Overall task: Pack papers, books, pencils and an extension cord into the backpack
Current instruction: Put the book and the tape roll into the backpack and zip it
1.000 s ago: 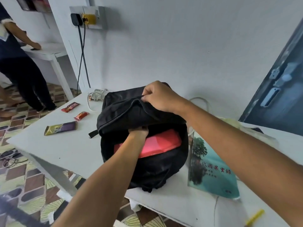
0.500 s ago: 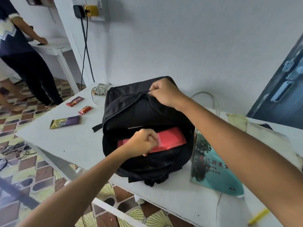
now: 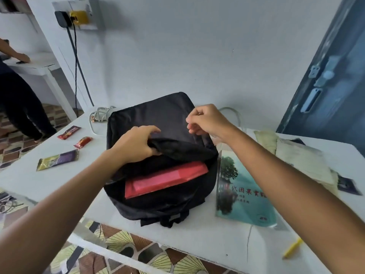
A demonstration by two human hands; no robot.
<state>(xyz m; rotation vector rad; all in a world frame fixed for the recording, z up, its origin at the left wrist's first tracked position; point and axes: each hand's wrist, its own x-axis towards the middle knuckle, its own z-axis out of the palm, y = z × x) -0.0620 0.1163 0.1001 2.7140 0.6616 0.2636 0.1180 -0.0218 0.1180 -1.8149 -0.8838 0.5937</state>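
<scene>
On the white tabletop (image 3: 197, 240), black backpack (image 3: 154, 119) lying flat, top opening toward the camera, mouth gaping. Inside the opening, red book (image 3: 166, 178), flat and slightly tilted, one long edge and a corner showing. Left hand (image 3: 136, 145) gripping the upper flap at the mouth, thumb tucked under the fabric fold, fingers curled over the top of it. Right hand (image 3: 205, 121) just above the flap's right end, fingertips bunched in a narrow pinch; whether on a zipper pull or the cloth itself, cannot tell. Just right of the backpack, touching or nearly touching its side, teal book (image 3: 243, 194) with a tree picture and Chinese characters on the cover, lying flat. Beyond it, toward the right, pale yellowish papers (image 3: 300, 161) in a loose stack, with a dark booklet corner (image 3: 347, 184) poking out from under. Near the front right edge, yellow pencil (image 3: 292, 248), well apart from the backpack. Behind the backpack's left rear corner, white extension cord (image 3: 100, 115), coiled. To the left, three snack packets: red packet (image 3: 69, 132), smaller red packet (image 3: 83, 142), purple-and-gold packet (image 3: 58, 160). On the wall above, socket with black plug (image 3: 61, 16) and yellow plug (image 3: 79, 15). At far left, another person (image 3: 17, 99) standing by a second white table.
</scene>
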